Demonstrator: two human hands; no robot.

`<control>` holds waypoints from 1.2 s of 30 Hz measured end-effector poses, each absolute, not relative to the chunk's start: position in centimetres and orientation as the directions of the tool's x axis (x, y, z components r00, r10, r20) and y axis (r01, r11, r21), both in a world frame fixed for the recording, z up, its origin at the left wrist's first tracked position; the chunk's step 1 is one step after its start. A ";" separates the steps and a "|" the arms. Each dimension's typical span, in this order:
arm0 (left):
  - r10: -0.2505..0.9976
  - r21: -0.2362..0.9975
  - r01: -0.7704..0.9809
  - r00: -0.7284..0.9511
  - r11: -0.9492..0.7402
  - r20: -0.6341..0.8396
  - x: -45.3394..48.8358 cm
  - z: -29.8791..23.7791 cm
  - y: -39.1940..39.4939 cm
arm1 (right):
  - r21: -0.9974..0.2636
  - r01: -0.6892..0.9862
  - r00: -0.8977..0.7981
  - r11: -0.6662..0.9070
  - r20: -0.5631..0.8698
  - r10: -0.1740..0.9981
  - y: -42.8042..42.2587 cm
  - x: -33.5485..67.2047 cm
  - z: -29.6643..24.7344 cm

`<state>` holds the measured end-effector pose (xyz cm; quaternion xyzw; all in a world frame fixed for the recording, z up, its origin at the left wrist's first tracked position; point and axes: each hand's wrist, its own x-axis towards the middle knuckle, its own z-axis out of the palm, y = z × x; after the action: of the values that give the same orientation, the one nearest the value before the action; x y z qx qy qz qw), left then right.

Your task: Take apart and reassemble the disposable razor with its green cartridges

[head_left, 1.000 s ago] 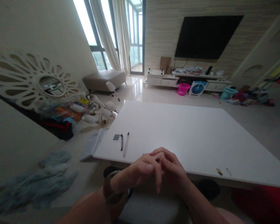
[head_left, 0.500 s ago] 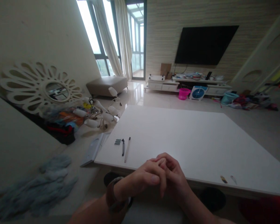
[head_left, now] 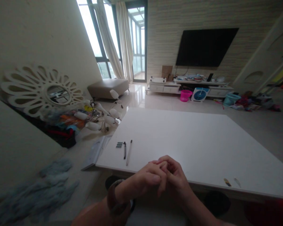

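Observation:
My left hand point(head_left: 146, 177), with a brown-strapped watch point(head_left: 114, 197) on its wrist, is clasped with my right hand point(head_left: 176, 175) at the near edge of the white table point(head_left: 174, 135). The fingers of both are folded against each other, and no object shows between them. Left of the hands lie a slim pale toothbrush point(head_left: 129, 153) with a dark head, a dark razor point(head_left: 124, 150) and a small group of dark green strips point(head_left: 119, 145). To the right, near the edge, are a small yellow-and-dark flat piece point(head_left: 227, 182) and a pale tapered piece point(head_left: 237, 182).
Dark round stools point(head_left: 217, 202) stand under the near edge. On the floor at left are a white lamp fixture point(head_left: 109, 120), bagged items and a grey-blue fluffy cloth point(head_left: 49, 188). Across the room are a TV cabinet point(head_left: 157, 88), a pink bin point(head_left: 185, 96) and a bench point(head_left: 108, 88).
The hands stay clasped in nearly the same place. The view has shifted very slightly, with the room and table sitting a little lower in the picture.

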<state>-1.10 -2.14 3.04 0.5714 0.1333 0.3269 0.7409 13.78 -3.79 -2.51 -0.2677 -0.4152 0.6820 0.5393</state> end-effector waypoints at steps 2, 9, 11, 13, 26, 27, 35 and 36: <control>0.643 0.926 -0.341 0.748 0.163 0.163 -1.0 3.0 -2.2 | -0.861 -0.502 -0.286 -0.083 0.075 0.955 -3.8 13.9 -2.3; 0.606 0.891 -0.393 0.774 0.229 0.185 -0.6 2.0 -2.2 | -0.781 -0.521 -0.474 -0.344 -0.071 0.878 -3.6 14.4 -1.7; 0.606 0.903 -0.382 0.772 0.198 0.194 -0.5 1.7 -2.3 | -0.769 -0.536 -0.471 -0.348 -0.070 0.879 -3.6 14.4 -1.7; 0.610 0.924 -0.352 0.768 0.148 0.195 -0.5 1.7 -2.3 | -0.767 -0.552 -0.441 -0.329 -0.067 0.895 -3.6 14.3 -1.8; 0.584 0.934 -0.342 0.781 0.106 0.219 -0.8 2.2 -2.4 | -0.762 -0.558 -0.444 -0.327 -0.058 0.894 -4.0 14.3 -1.1; 0.578 0.935 -0.342 0.784 0.099 0.226 -0.8 2.1 -2.3 | -0.757 -0.558 -0.458 -0.341 -0.062 0.887 -4.0 14.3 -1.1; 0.623 0.951 -0.310 0.741 -0.010 0.248 -0.5 0.9 -1.4 | -0.801 -0.576 -0.250 -0.162 -0.016 0.968 -4.1 13.4 -1.4; 0.613 0.942 -0.336 0.744 -0.004 0.267 -0.5 0.7 -1.4 | -0.803 -0.571 -0.261 -0.169 -0.018 0.965 -4.2 13.5 -1.3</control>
<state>-0.46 -1.36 0.65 0.6215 0.1114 0.3401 0.6969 13.51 -4.15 -1.33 -0.2795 -0.3521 0.7116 0.5398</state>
